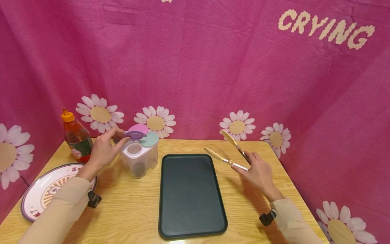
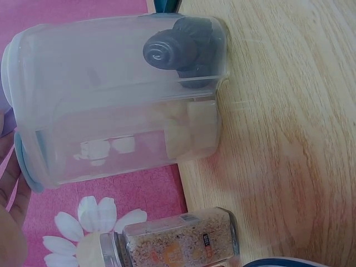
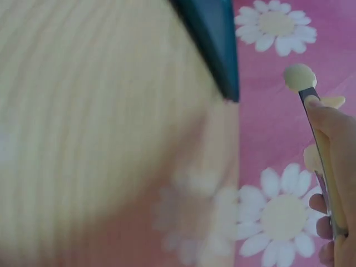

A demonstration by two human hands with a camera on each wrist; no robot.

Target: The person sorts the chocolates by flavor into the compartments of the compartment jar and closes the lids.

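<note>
My left hand (image 1: 106, 147) pinches the edge of a raised purple flip lid (image 1: 135, 136) on a clear divided storage container (image 1: 143, 164). Under that lid a round opening shows in the white top; a pink lid (image 1: 138, 128) and a mint-green lid (image 1: 149, 139) lie beside it. Through the container wall the left wrist view shows a dark grey swirl-shaped piece (image 2: 169, 50) and pale pieces (image 2: 186, 125) in separate compartments. My right hand (image 1: 257, 169) grips kitchen tongs (image 1: 229, 162) by the handles, their beige tips spread apart above the table, right of the tray.
A dark rectangular baking tray (image 1: 192, 196) lies mid-table. On the left stand a red sauce bottle (image 1: 77, 137) with an orange cap and a patterned plate (image 1: 39, 193), partly under my left forearm. A jar of grains (image 2: 181, 239) shows near the container. Pink cloth (image 1: 195, 67) hangs behind.
</note>
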